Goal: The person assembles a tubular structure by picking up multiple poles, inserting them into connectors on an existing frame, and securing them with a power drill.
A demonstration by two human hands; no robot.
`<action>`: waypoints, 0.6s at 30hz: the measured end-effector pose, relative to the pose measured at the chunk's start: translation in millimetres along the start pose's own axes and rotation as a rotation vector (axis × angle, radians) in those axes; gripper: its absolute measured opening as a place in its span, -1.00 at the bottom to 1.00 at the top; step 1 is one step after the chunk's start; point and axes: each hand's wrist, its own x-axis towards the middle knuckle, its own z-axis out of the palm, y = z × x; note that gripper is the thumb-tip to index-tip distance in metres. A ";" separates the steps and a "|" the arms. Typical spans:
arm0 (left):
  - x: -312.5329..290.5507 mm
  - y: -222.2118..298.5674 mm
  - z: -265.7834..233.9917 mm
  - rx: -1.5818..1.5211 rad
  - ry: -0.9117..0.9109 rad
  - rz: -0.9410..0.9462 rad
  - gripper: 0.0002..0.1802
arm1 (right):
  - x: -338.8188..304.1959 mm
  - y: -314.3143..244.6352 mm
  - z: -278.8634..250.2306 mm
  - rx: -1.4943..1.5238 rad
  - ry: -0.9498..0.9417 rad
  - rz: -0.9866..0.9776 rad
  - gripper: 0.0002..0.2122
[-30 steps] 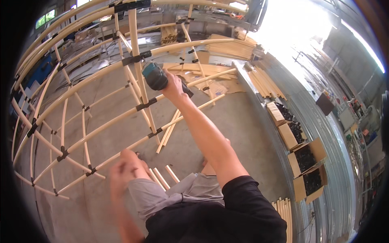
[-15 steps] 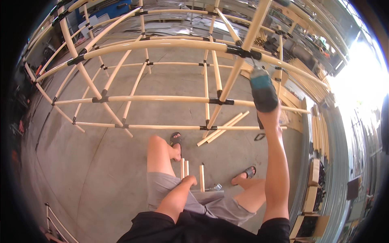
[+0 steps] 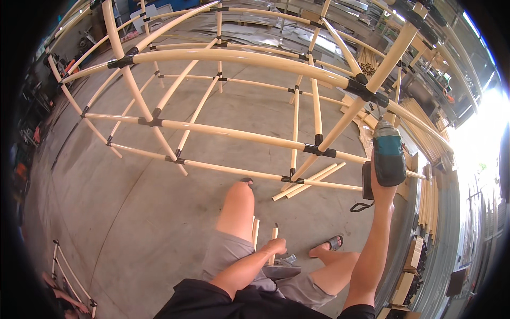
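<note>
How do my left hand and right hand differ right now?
Your right hand holds a teal-and-black power drill out by the tube frame; your left hand is close to your body, at a short tube, grip unclear. The drill hides most of the right hand, while the left hand shows plainly. Both are bare.

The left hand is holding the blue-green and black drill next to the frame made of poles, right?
Left is wrong: the head view shows the right hand holding the blue-green and black drill next to the frame made of poles.
</note>
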 end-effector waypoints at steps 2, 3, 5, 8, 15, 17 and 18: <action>-4.0 2.7 5.7 0.043 -0.060 0.022 -0.56 | -0.3 -1.4 0.5 0.041 -0.016 0.029 -0.78; -8.5 4.3 8.9 0.022 -0.026 0.043 -0.60 | -0.5 -0.8 -0.5 0.060 -0.025 0.043 -0.77; -16.9 8.9 6.7 0.051 -0.069 0.050 -0.62 | -2.4 3.3 0.7 0.038 -0.009 0.042 -0.76; -33.5 22.6 -7.2 0.104 -0.085 0.024 -0.67 | -3.8 12.5 -1.3 0.053 -0.046 0.115 -0.63; -78.0 41.8 -48.3 0.127 -0.093 0.278 -0.66 | -4.3 -1.7 0.6 0.064 -0.028 0.269 -0.58; -136.9 73.9 -99.3 -0.222 -0.258 0.487 -0.58 | -11.4 18.3 13.0 0.056 -0.069 0.220 -0.61; -181.2 103.7 -135.8 -0.270 -0.350 0.626 -0.57 | -11.4 28.3 12.0 0.040 -0.089 0.191 -0.62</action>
